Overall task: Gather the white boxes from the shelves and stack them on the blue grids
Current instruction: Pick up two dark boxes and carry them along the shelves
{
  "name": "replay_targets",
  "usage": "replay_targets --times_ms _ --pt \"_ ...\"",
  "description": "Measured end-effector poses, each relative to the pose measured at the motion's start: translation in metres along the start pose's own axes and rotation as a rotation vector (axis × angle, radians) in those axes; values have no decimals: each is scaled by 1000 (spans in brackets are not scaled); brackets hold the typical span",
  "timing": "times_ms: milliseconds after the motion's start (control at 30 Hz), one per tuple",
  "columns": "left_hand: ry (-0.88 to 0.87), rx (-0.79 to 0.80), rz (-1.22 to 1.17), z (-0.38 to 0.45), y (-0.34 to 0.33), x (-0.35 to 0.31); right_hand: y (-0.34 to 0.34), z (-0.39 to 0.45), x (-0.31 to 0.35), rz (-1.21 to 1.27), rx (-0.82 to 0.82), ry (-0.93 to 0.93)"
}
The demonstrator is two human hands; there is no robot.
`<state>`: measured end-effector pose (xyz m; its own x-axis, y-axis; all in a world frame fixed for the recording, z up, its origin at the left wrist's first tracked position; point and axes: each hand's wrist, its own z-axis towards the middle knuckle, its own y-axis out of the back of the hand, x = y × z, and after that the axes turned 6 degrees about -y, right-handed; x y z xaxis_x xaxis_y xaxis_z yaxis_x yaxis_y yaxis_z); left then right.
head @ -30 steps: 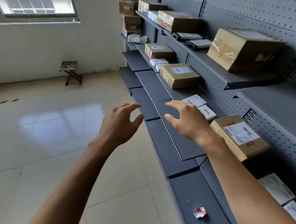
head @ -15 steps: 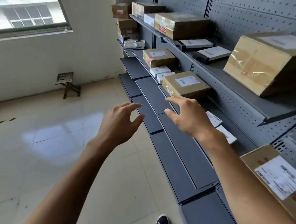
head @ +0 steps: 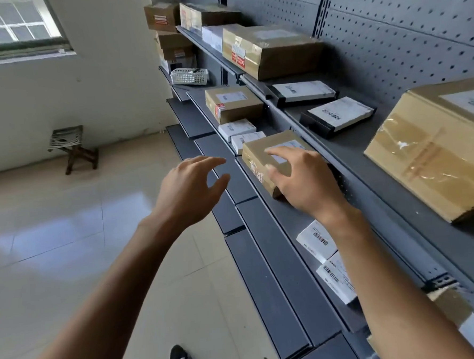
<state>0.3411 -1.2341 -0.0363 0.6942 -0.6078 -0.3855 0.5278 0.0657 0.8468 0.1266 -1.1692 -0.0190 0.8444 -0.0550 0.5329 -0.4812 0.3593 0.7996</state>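
White boxes point(head: 237, 128) sit on a grey shelf point(head: 294, 225) behind a brown box point(head: 259, 161). Right hand point(head: 302, 181) and left hand point(head: 192, 190) reach forward, fingers spread, holding nothing.

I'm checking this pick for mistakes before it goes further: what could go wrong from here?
1. The right hand reaches over a brown cardboard box, not the two small white boxes beyond it; the wrong box may get picked.
2. That brown box sits near the shelf edge; a nudge could tip it off.
3. The left hand hangs open over the floor, too far out to help.
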Motion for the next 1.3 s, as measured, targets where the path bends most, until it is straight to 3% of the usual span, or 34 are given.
replay_targets --times_ms 300,533,833,1300 --pt "-141 -11 -87 109 -13 60 -19 82 12 -3 -287 6" --pt "-348 -14 -235 207 -14 93 -17 122 25 -61 -526 -114" --pt "-602 103 -336 281 -65 61 -15 141 -7 -234 -601 -400" --pt "-752 280 -284 335 -120 36 -26 157 -43 -474 -556 -721"
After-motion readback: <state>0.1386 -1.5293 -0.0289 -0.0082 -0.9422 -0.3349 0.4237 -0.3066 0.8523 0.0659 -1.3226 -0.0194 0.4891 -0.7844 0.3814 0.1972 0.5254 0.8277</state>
